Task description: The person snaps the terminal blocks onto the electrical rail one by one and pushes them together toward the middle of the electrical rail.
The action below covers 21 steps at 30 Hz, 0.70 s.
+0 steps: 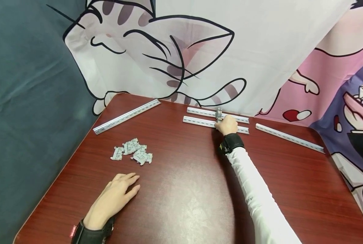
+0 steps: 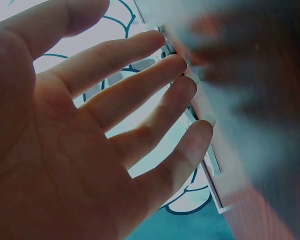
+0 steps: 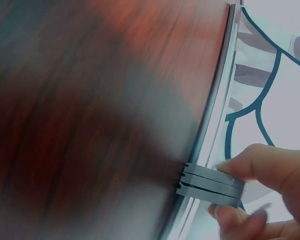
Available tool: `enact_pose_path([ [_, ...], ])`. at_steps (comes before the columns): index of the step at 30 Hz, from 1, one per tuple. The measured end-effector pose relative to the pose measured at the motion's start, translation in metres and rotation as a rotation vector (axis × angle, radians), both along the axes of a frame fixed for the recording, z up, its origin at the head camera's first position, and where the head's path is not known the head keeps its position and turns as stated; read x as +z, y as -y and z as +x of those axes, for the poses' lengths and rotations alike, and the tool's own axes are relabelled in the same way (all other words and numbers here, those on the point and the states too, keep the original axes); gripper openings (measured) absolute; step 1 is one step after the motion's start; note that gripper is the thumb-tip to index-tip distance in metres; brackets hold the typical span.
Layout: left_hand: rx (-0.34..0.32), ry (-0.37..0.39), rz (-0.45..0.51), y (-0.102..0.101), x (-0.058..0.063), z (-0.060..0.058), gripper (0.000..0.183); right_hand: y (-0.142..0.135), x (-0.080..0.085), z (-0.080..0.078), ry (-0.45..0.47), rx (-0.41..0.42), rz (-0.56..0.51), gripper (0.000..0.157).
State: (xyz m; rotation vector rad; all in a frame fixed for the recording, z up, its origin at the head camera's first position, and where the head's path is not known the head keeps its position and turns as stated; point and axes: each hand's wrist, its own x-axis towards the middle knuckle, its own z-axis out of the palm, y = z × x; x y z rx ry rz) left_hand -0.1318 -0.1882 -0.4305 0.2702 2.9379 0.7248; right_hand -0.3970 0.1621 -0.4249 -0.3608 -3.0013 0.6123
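At the back of the table, my right hand (image 1: 227, 124) pinches a small stack of slim grey terminal blocks (image 3: 210, 184) between thumb and fingers. The stack lies across a slotted metal DIN rail (image 3: 215, 125); whether it is clipped on cannot be told. In the head view these blocks (image 1: 219, 114) reach over the rear rail (image 1: 199, 111), while the front rail (image 1: 198, 121) passes under the hand. My left hand (image 1: 114, 195) rests on the table with its fingers spread and nothing held. Beyond its fingertips lies a loose pile of pale grey terminal blocks (image 1: 132, 147).
One more DIN rail (image 1: 126, 117) lies slanted at the back left of the reddish-brown table (image 1: 181, 203). Another rail (image 1: 288, 138) lies slanted at the right. A cartoon-printed curtain (image 1: 199, 51) hangs right behind the table's far edge.
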Motion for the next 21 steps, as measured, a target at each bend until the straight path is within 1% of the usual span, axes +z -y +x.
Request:
enact_pose_path([
  [3, 0.003, 0.024, 0.01, -0.001, -0.003, 0.003, 0.039, -0.009, -0.002, 0.006, -0.036, 0.047, 0.013, 0.05],
  [4, 0.005, 0.034, 0.011, -0.002, -0.004, 0.004, 0.04, -0.014, -0.002, 0.008, -0.048, 0.051, 0.018, 0.055],
  [6, 0.012, 0.051, 0.011, -0.002, -0.007, 0.007, 0.04, -0.028, 0.0, 0.01, -0.076, 0.044, 0.023, 0.059],
  [8, 0.023, 0.059, 0.011, -0.002, -0.009, 0.009, 0.04, -0.047, 0.005, 0.012, -0.109, 0.021, 0.02, 0.058],
  [10, 0.031, 0.056, 0.008, -0.002, -0.011, 0.01, 0.04, -0.071, 0.01, 0.011, -0.137, -0.008, 0.027, 0.051],
  [14, 0.042, 0.033, 0.014, -0.003, -0.012, 0.009, 0.04, -0.124, 0.013, 0.009, -0.174, -0.021, 0.048, 0.034],
  [18, 0.034, 0.004, 0.016, -0.004, -0.012, 0.007, 0.04, -0.169, 0.009, 0.009, -0.136, 0.012, 0.109, 0.027],
  [19, 0.031, 0.002, 0.018, -0.004, -0.012, 0.006, 0.04, -0.177, 0.009, 0.01, -0.106, 0.017, 0.123, 0.026],
  [21, 0.024, 0.002, 0.022, -0.005, -0.012, 0.005, 0.04, -0.191, 0.008, 0.011, -0.031, 0.022, 0.14, 0.032],
])
